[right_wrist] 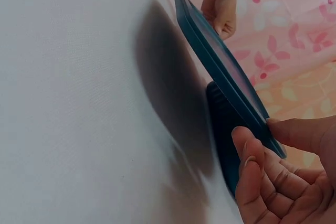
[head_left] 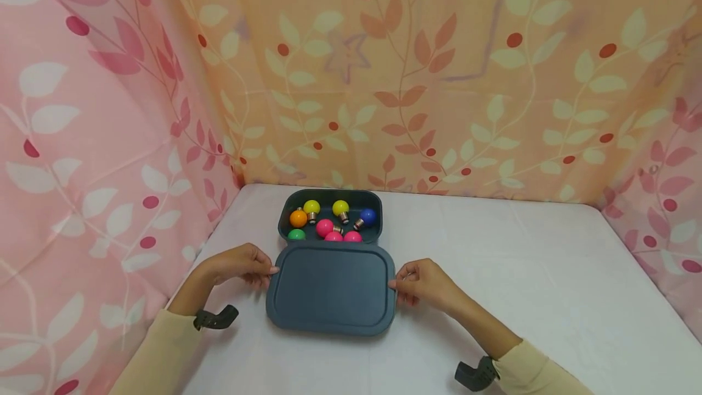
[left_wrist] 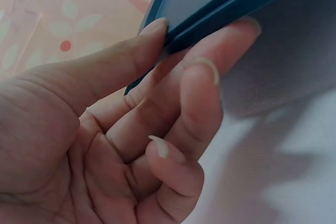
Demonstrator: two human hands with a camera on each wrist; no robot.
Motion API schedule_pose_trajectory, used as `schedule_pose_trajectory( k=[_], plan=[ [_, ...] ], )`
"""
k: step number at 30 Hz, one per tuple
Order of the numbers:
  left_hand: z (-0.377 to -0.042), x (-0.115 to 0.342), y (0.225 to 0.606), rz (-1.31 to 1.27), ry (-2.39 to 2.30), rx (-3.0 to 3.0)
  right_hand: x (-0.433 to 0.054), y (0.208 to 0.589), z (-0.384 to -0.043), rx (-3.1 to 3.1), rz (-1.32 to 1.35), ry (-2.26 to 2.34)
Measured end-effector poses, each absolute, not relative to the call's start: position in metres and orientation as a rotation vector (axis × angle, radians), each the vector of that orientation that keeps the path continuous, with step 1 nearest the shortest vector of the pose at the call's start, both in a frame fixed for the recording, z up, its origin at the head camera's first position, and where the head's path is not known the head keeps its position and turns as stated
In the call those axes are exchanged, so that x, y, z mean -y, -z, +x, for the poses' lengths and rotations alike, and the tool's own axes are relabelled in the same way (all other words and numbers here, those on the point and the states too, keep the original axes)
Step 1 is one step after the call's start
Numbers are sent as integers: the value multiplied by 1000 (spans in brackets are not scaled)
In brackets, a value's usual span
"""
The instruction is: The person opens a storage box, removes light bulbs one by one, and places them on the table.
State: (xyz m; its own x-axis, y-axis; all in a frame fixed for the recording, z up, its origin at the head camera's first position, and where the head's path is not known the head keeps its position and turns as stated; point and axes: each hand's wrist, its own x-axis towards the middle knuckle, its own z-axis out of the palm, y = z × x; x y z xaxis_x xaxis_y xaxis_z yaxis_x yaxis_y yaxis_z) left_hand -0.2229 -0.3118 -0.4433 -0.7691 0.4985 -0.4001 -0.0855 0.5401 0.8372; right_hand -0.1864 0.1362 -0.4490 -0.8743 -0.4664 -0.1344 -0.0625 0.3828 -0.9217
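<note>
A dark blue-grey lid (head_left: 331, 288) is held above the table by both hands, overlapping the near edge of a matching box. My left hand (head_left: 244, 266) pinches its left edge, thumb on top and fingers beneath, as the left wrist view shows on the lid (left_wrist: 226, 9). At the opposite edge my right hand (head_left: 425, 282) pinches it the same way. Inside the open box (head_left: 329, 195) lie small colored bulbs: yellow bulbs (head_left: 340, 208), an orange bulb (head_left: 298, 219), a blue bulb (head_left: 368, 217), a green bulb (head_left: 297, 234) and pink bulbs (head_left: 325, 227). The lid hides the box's front.
The box stands near the back left of a white-covered table (head_left: 493, 273). Orange patterned cloth (head_left: 406, 78) hangs behind, and pink patterned cloth (head_left: 109, 127) at the left side. Each wrist wears a black camera mount (head_left: 216, 317). In the right wrist view the lid's shadow (right_wrist: 168, 77) falls on the tablecloth.
</note>
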Motion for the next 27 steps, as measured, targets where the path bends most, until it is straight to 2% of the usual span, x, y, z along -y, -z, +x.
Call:
schedule_pose_trajectory(
  k=[11, 27],
  plan=[
    [-221, 314, 453, 431, -1191, -2078, -136, 456, -183, -2208, -527, 1454],
    [-223, 308, 459, 417, -1112, -2111, -133, 465, -190, -2328, -540, 1309]
  ],
)
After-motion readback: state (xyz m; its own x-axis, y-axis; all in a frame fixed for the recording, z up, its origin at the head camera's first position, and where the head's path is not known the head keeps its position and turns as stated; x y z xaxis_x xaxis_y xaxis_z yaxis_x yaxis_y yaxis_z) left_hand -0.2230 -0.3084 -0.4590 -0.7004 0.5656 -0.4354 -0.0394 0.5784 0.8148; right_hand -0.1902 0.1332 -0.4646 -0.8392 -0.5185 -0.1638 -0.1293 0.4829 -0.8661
